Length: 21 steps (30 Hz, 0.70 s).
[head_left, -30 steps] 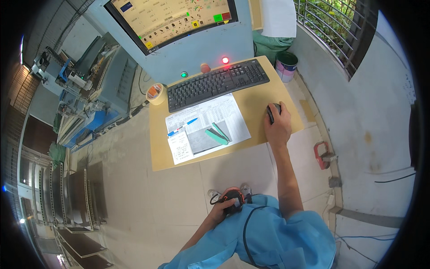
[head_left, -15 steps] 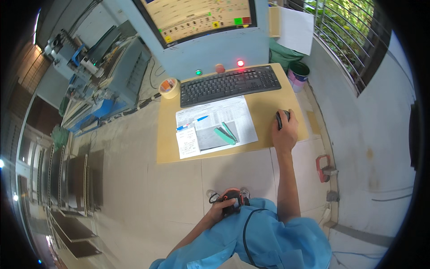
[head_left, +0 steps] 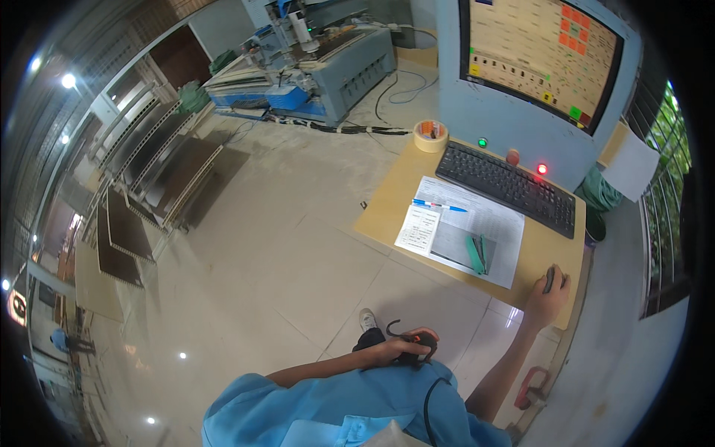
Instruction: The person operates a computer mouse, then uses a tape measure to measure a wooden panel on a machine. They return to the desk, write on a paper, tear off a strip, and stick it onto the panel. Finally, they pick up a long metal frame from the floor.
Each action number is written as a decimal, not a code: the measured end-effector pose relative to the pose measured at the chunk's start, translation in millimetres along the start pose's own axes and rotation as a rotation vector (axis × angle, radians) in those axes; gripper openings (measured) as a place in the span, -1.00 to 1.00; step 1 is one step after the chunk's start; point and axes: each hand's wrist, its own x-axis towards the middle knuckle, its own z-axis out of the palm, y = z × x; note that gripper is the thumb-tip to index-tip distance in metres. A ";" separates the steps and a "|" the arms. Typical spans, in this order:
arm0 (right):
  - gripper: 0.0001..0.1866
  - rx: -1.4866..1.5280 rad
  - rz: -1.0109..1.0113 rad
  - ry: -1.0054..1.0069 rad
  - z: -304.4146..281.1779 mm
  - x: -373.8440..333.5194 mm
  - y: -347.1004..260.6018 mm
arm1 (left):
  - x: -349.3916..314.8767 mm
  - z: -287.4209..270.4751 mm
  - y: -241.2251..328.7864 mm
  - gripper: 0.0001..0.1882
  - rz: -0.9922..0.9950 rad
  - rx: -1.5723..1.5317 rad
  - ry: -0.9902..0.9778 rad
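My right hand [head_left: 548,299] is closed over a black computer mouse [head_left: 550,280] at the near right end of a wooden desk [head_left: 381,217]. Close to my body, my left hand [head_left: 406,348] grips what looks like a black and orange tape measure [head_left: 426,341]; a dark strap sticks out from it. Between the hands and the monitor [head_left: 544,63] lie a black keyboard [head_left: 510,182] and printed sheets [head_left: 506,223]. On the sheets rest a blue and white pen [head_left: 439,205], a small white slip [head_left: 417,229] and a green stapler [head_left: 477,255].
A roll of tape [head_left: 430,137] stands at the desk's far left corner. Lit buttons [head_left: 542,169] sit below the monitor. A large blue-grey machine [head_left: 346,74] stands beyond, with cables on the floor. Racked dark panels [head_left: 160,160] are at the left, a barred window [head_left: 663,186] at the right.
My view has swung left, so the desk now appears farther right and more machine and racks show. The monitor shows an added block of orange squares. Both hands keep their holds.
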 end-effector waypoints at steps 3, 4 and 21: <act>-0.51 -0.008 -0.016 0.011 1.0 -0.3 -0.2 | -0.4 -4.1 -2.4 -0.45 -0.006 0.000 0.003; -0.51 -0.004 -0.015 0.008 1.9 -0.8 0.3 | -0.6 -4.6 -2.9 -0.45 -0.006 -0.006 0.011; -0.55 -0.027 -0.084 0.025 13.4 2.7 18.3 | -13.3 3.9 16.2 -0.62 0.006 0.042 0.006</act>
